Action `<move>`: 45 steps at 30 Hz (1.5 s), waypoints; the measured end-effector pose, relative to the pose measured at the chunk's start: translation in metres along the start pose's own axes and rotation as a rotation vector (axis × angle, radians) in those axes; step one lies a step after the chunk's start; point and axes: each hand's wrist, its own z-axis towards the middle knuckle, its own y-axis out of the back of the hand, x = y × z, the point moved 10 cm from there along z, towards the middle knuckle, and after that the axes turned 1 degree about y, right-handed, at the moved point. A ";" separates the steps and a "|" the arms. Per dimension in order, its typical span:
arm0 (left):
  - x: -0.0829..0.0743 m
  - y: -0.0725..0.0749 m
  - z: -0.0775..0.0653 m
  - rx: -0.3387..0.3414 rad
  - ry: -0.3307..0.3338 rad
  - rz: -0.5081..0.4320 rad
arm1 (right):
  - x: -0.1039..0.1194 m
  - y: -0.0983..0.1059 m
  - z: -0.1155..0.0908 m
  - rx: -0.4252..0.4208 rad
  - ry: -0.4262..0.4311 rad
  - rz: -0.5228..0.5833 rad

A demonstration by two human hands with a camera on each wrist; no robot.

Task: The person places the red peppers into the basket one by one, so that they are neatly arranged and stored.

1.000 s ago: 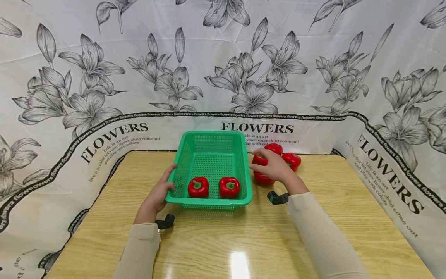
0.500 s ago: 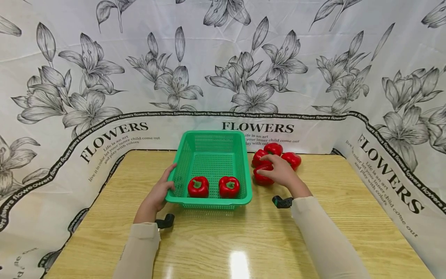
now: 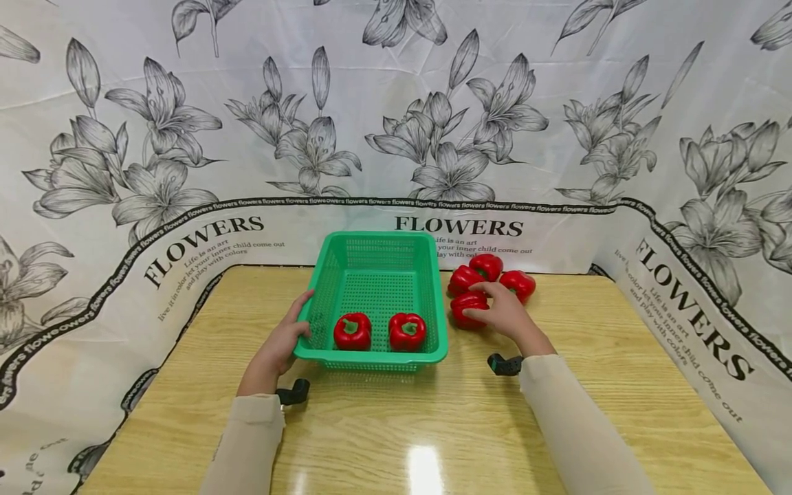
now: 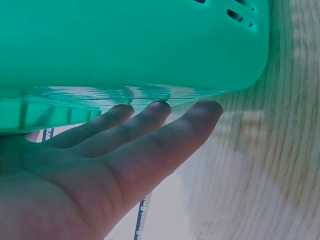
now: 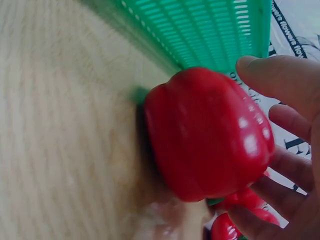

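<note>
My left hand point(image 3: 281, 344) rests at the left side of a green plastic basket point(image 3: 442, 330). In the left wrist view its straight fingers point(image 4: 165, 145) lie along the outer wall, tips against it; the thumb does not show there. My right hand point(image 3: 504, 313) is spread around a red bell pepper point(image 3: 467, 309) on the table, right of the basket. The right wrist view shows this bell pepper point(image 5: 210, 135) close up, a gap between it and the thumb point(image 5: 280, 75), the other fingers beside it.
Inside the basket, two red bell peppers point(image 3: 352, 332) point(image 3: 407, 333) sit along its near end. Several more bell peppers point(image 3: 517, 285) cluster behind the right hand, near the back edge. A flower-printed cloth point(image 3: 346, 137) surrounds the wooden table point(image 3: 371, 433).
My right hand has drawn back toward the near right and come down around the front bell pepper of the cluster. The left hand and the basket have stayed in place.
</note>
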 end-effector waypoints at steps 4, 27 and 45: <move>-0.001 -0.001 0.001 0.000 -0.004 0.008 | -0.010 -0.005 -0.001 0.014 -0.023 0.024; -0.003 -0.002 -0.002 0.008 -0.004 0.005 | -0.027 -0.016 -0.005 0.072 -0.060 0.074; 0.000 -0.001 0.000 0.012 0.000 -0.006 | -0.032 -0.021 -0.010 0.075 -0.078 0.114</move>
